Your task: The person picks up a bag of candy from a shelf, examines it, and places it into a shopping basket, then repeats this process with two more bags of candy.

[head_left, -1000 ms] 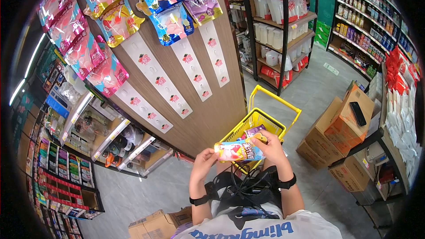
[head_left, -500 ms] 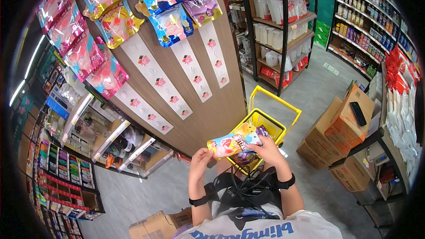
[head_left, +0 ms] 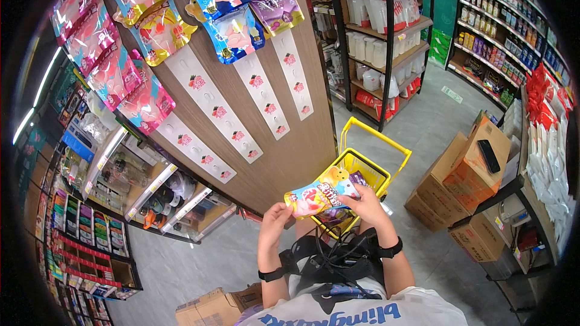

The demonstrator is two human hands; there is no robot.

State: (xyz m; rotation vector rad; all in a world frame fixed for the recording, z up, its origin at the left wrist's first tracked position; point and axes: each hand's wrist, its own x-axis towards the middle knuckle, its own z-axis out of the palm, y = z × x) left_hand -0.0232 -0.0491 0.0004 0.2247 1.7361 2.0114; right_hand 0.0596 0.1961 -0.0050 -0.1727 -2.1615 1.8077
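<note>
Between my two hands is a yellow, blue and pink candy bag (head_left: pixel 314 197), held above a yellow shopping basket (head_left: pixel 370 163). My left hand (head_left: pixel 277 216) pinches the bag's left end, its fingers closed. At the opposite end, my right hand (head_left: pixel 366 204) grips the bag with the thumb on top. Purple packets (head_left: pixel 357 178) show inside the basket, partly covered by the bag and my hand. On the wooden panel in front, white hanging strips (head_left: pixel 237 135) carry pink candy bags (head_left: pixel 146 99), yellow bags (head_left: pixel 162 33), blue bags (head_left: pixel 234 33) and purple bags (head_left: pixel 278 11).
Cardboard boxes (head_left: pixel 444 175) are stacked on the floor at right, with a black phone-like device (head_left: pixel 489 156) on top. A black-framed shelf rack (head_left: pixel 386 54) stands behind the basket. At left is a glass-fronted shelf (head_left: pixel 151 187). Another carton (head_left: pixel 208 309) sits near my body.
The candy bag has tilted slightly and shifted a little in my hands. Both hands keep hold of it; the surroundings look the same.
</note>
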